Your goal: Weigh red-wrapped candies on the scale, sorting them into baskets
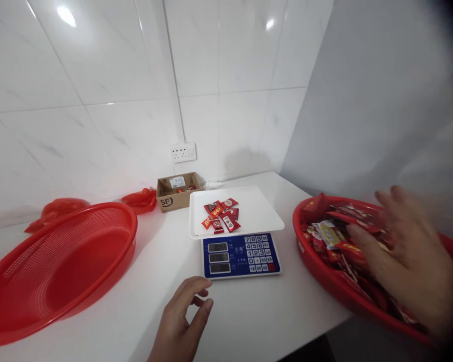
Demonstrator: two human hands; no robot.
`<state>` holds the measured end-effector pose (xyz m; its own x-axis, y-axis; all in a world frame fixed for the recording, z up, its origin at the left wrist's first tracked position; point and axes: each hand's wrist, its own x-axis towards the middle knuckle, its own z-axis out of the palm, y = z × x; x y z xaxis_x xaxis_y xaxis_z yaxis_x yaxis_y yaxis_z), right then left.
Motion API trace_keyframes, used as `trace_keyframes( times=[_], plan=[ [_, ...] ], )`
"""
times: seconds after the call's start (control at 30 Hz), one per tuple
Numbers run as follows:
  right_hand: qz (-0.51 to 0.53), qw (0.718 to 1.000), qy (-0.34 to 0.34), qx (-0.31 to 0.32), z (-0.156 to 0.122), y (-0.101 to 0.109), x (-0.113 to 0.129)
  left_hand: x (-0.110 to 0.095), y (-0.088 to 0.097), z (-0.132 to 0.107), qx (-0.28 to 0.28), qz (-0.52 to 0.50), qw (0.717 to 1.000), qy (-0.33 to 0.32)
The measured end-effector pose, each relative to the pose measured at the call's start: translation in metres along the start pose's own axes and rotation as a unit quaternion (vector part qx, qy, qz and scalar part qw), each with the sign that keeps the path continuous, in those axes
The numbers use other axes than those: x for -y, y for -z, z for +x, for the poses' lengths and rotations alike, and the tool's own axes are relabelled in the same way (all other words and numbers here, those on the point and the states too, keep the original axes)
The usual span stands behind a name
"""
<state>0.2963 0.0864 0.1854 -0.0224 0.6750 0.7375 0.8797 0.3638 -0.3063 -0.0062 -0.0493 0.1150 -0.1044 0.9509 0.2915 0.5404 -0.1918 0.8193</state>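
My right hand (403, 251) reaches into a red basket (305, 254) full of small wrapped snack packets (330, 231); its fingers are spread over the packets and blurred by motion. My left hand (183, 319) rests on the white table in front of a blue-faced weighing scale (241, 255), fingers loosely curled and holding nothing. The scale's white tray (258, 213) carries several red snack packets (221, 215).
A large empty red mesh basket (56, 266) sits at the left. A small cardboard box (177, 191) and red plastic bags (139, 198) lie by the tiled wall. A wall socket (183, 152) is above the box. The table edge runs near my body.
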Motion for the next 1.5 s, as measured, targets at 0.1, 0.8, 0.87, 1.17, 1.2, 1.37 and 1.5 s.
trace_keyframes(
  times=[0.1, 0.8, 0.87, 1.17, 1.2, 1.37, 1.5],
  plan=[
    [0.074, 0.981, 0.143, -0.108, 0.008, 0.004, 0.052, 0.003, 0.001, 0.000, -0.018, 0.065, 0.998, -0.018],
    [0.094, 0.948, 0.115, 0.282, 0.004, -0.125, 0.080, 0.082, 0.086, 0.010, -0.134, 0.562, 0.815, 0.048],
    [0.109, 0.948, 0.113, 0.277, -0.002, -0.119, 0.076, 0.079, 0.078, 0.015, -0.120, 0.534, 0.837, 0.029],
    [0.176, 0.955, 0.045, 0.236, -0.064, -0.090, 0.036, 0.014, 0.026, 0.069, 0.049, 0.433, 0.900, -0.004],
    [0.181, 0.955, 0.034, 0.231, -0.070, -0.087, 0.030, 0.006, 0.019, 0.080, 0.071, 0.419, 0.905, -0.016],
    [0.196, 0.953, -0.008, 0.231, -0.091, -0.075, 0.006, -0.005, -0.007, 0.146, 0.119, 0.402, 0.908, 0.004],
    [0.226, 0.948, -0.016, 0.223, -0.103, -0.074, -0.014, 0.007, -0.015, 0.179, 0.147, 0.410, 0.899, 0.049]
  ],
)
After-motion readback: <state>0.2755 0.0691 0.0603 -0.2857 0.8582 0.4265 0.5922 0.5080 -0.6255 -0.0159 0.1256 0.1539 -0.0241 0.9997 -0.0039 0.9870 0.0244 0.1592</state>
